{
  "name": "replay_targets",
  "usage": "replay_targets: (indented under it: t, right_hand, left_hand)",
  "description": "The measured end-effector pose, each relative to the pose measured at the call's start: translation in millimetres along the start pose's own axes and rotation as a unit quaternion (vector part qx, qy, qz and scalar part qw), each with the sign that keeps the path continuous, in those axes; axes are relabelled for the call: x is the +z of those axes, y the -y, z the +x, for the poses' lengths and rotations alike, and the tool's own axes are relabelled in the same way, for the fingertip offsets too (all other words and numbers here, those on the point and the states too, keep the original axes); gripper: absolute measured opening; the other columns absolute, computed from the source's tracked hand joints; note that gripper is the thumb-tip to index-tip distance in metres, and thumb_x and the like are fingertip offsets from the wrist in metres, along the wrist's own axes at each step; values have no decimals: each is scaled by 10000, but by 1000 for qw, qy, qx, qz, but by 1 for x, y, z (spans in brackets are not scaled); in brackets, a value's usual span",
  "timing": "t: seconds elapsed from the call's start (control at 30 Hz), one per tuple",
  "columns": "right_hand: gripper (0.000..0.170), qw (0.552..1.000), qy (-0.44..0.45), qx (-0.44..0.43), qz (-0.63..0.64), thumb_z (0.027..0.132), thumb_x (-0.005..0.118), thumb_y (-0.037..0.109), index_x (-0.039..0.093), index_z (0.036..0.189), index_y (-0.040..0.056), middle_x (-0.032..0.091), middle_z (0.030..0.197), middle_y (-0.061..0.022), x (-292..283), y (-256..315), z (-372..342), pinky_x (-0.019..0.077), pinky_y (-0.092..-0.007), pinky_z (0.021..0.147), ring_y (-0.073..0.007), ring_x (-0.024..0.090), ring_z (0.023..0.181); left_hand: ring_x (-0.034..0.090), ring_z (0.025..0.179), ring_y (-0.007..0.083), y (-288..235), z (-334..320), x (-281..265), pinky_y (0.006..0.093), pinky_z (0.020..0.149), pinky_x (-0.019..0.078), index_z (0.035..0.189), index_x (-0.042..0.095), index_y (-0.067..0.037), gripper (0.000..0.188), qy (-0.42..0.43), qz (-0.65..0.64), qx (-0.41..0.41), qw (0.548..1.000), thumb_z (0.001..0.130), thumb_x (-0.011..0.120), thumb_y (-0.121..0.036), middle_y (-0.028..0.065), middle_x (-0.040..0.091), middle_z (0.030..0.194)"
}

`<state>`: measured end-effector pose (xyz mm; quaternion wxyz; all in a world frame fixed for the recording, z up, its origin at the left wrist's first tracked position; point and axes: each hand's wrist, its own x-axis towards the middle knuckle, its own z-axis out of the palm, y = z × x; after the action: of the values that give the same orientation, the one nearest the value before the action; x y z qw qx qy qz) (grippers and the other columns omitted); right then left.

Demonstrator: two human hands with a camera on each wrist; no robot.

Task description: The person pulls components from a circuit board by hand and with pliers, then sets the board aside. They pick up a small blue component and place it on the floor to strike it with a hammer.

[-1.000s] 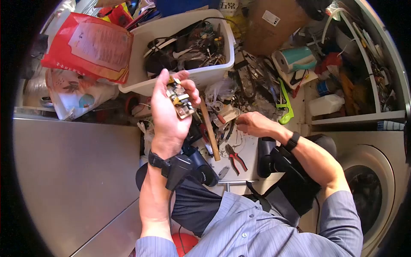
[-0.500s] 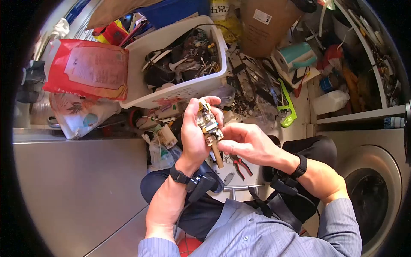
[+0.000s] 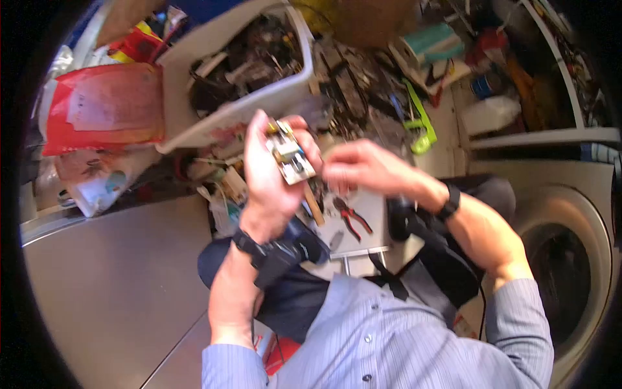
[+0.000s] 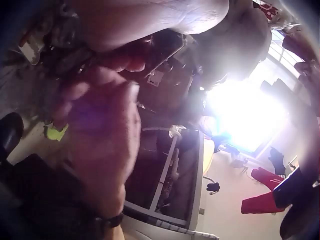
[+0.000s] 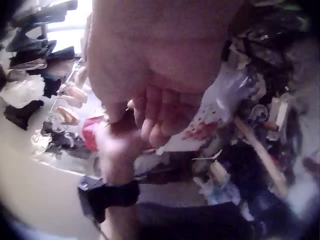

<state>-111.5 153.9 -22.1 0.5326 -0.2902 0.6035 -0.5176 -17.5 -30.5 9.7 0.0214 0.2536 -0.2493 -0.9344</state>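
Note:
In the head view my left hand [image 3: 269,172] holds a small circuit board [image 3: 290,153] with parts on its face, fingers curled round its edges. Just right of the board is my right hand [image 3: 372,170], blurred, its fingers bent; no object shows in it. The right wrist view shows the right hand [image 5: 160,75] from its palm side, fingers loosely curled, the left hand [image 5: 117,150] behind it. Below the hands lie red-handled pliers [image 3: 352,219] and a wooden handle [image 3: 313,206], partly hidden by the left hand.
A white bin [image 3: 240,104] full of tangled parts stands behind the hands, a red bag [image 3: 107,107] to its left. Tools and scraps cover the floor behind, with a green-handled tool [image 3: 421,123]. A washing machine [image 3: 583,214] stands at right.
Over the last second the right hand rose from the floor clutter to the board, then drew slightly away rightward. The left hand still holds the board; the head view has shifted.

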Motion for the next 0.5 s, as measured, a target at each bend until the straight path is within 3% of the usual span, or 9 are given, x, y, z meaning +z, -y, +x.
replay_targets:
  t: [0.07,0.2,0.23,0.27,0.3,0.33,0.37,0.43,0.5]
  right_hand:
    - [344,982,-85,65,-153,1014,652,323,708,1065,-13,695,822,-58,-16,-39,12,544,-309,689,-124,666,754]
    - [395,916,-23,241,-320,968,706,386,735,995,-6,705,772,-114,-33,-180,29,554,-349,670,-169,707,772]
    - [436,902,11,272,-336,953,718,422,748,965,-13,718,784,-167,-26,-221,31,560,-406,676,-256,723,751]
    - [517,904,-6,155,-398,924,721,499,756,969,-15,720,775,-212,-14,-297,26,560,-456,690,-364,713,714]
    - [616,896,38,252,-365,891,713,577,753,974,-32,722,814,-255,5,-317,24,560,-486,721,-433,707,762]
    - [647,877,58,324,-350,874,710,601,756,930,-42,737,878,-261,30,-290,19,574,-473,753,-407,723,840]
    - [490,871,20,348,-345,909,704,458,756,913,-29,751,962,-251,55,-273,15,578,-495,777,-392,739,895]
    - [279,849,-174,255,-429,951,622,281,688,1047,28,717,1071,-232,97,-353,4,597,-522,826,-428,730,952]
    - [265,836,-217,267,-427,936,574,177,575,1168,49,680,1107,-208,114,-355,6,586,-536,814,-420,711,964]
  left_hand:
    - [538,682,228,-5,5,-8,370,651,447,1083,642,5,624,25,8,14,1000,1093,372,-557,77,568,750]
    - [554,732,237,-15,-3,-12,381,711,471,1167,617,22,613,52,0,38,998,1095,426,-557,83,588,828]
    - [551,743,236,-17,-6,-12,383,716,472,1187,613,25,614,58,-2,40,998,1096,430,-553,85,583,841]
    - [551,743,236,-19,-10,-11,383,716,472,1187,613,25,614,52,-4,41,998,1096,430,-553,85,583,841]
    - [543,761,229,-22,-11,-9,378,715,467,1210,605,31,619,55,-18,48,997,1092,438,-553,86,577,856]
    - [535,778,223,-22,-14,-11,372,713,461,1232,597,37,626,55,-30,51,997,1087,447,-553,87,572,871]
    - [535,778,223,-20,-16,-16,372,713,461,1232,597,37,626,49,-29,52,997,1087,447,-553,87,572,871]
    - [509,794,209,-24,-15,-22,360,710,448,1255,580,45,637,52,-84,6,995,1076,464,-555,84,552,892]
    - [468,756,195,-23,-15,-24,353,675,434,1264,565,43,643,0,-107,-10,994,1069,467,-561,64,513,889]
